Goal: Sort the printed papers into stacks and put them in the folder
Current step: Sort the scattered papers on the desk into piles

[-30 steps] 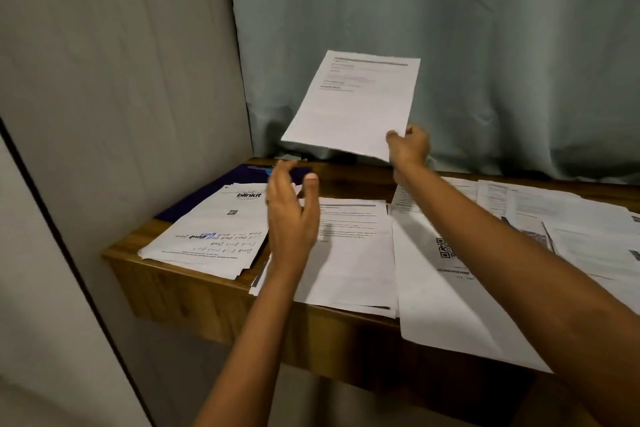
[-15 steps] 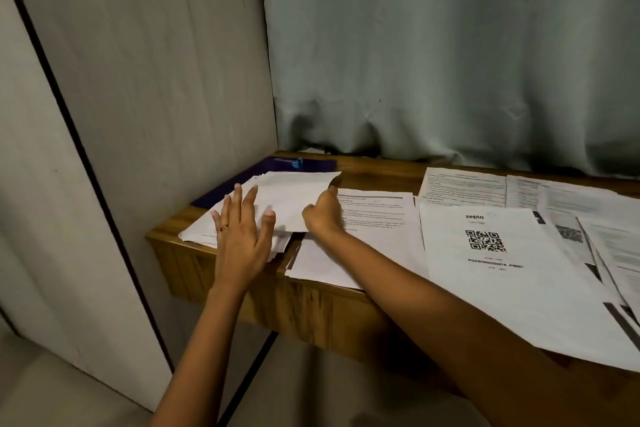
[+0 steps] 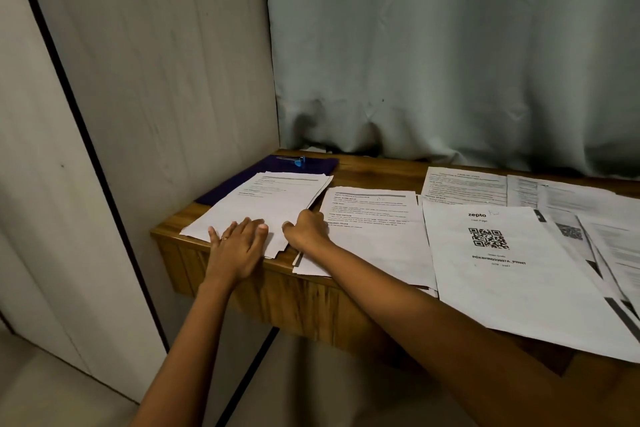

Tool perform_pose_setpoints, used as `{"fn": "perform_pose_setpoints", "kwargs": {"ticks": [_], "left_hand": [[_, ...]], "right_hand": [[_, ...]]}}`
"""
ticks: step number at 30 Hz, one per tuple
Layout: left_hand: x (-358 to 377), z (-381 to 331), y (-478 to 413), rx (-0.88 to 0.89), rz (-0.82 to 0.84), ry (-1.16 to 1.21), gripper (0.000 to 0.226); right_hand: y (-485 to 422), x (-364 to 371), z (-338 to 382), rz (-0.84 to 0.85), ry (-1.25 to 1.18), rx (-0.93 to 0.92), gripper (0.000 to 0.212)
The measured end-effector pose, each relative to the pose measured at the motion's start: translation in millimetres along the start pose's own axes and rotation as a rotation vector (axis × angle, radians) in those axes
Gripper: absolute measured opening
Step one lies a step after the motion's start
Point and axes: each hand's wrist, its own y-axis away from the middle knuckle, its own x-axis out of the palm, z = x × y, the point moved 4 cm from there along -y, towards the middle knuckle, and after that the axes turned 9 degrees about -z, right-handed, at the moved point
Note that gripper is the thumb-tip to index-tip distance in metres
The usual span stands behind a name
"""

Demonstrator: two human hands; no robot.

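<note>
At the left end of the wooden table (image 3: pixel 374 168), a stack of printed papers (image 3: pixel 273 201), sheets fanned slightly out of line, lying partly on a dark purple folder (image 3: pixel 239 180). Only the folder's far and left parts showing, with a blue clip (image 3: pixel 296 160) at its far edge. Left hand (image 3: pixel 235 250) spread flat, palm down, on the near left part of that stack, fingers straight and close together, a ring (image 3: pixel 225 238) on one finger. Right hand (image 3: pixel 306 234) at the stack's near right edge, fingers curled against the sheet edges, thumb lying on the top sheet. Hidden whether the fingertips reach under the paper, so no telling a pinch from a mere push. Just beside it on the right, a second stack (image 3: pixel 374 218) with a grey header bar, crossed by the right forearm. Further right, a zepto sheet (image 3: pixel 502 288) with a QR code, overhanging the near table edge, and more printed sheets (image 3: pixel 464 184) overlapping toward the right border. Behind, a pale curtain (image 3: pixel 450 45); to the left, a grey wall panel (image 3: pixel 156 62).
</note>
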Motion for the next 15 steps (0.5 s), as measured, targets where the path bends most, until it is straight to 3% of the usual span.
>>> {"fn": "perform_pose_setpoints", "kwargs": {"ticks": [7,10,15], "left_hand": [[-12.8,-14.0,-4.0,0.016,-0.069,0.031,0.081],[-21.9,-44.7,-8.7,0.08,-0.131,0.091,0.079],[-25.3,-126.3,-5.9,0.256,-0.136,0.266,0.075]], "right_hand": [[-7.0,-32.9,1.6,-0.049,0.009,-0.096,0.043],[-19.8,-70.4,-12.4,-0.135,-0.027,-0.127,0.04],[-54.0,-136.4,-75.2,-0.248,0.014,-0.024,0.036]]}}
